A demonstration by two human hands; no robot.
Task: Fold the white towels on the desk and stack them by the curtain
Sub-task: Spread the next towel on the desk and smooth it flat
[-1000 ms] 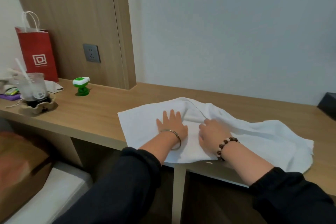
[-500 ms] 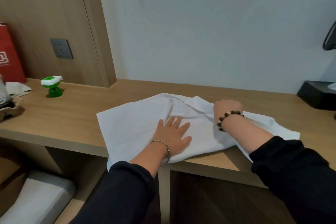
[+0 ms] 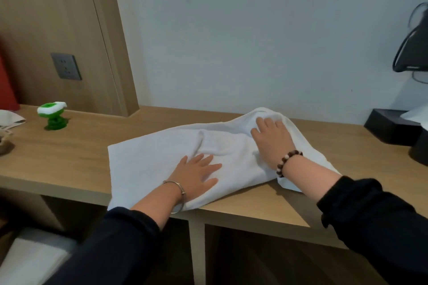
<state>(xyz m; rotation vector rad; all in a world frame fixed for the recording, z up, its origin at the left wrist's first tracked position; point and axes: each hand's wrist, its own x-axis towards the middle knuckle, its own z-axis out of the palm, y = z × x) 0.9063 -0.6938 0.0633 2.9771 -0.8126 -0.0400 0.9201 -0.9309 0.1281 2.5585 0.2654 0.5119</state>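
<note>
Head view here. Got a rumpled white cotton towel (image 3: 148, 159) spread on the light wooden desk (image 3: 69, 152), well right of the little green-and-white plastic toy (image 3: 53, 114) and drooping over the front edge. Pinning the toy-side half flat with the left hand (image 3: 196, 176), fingers straight and spread, presumably to stop any sliding. Gripping the bunched far corner with the right hand (image 3: 272, 136), farthest from the toy, fingers curled into the cloth, probably to drag it across for a first fold. Nothing stacked yet; no curtain in sight.
</note>
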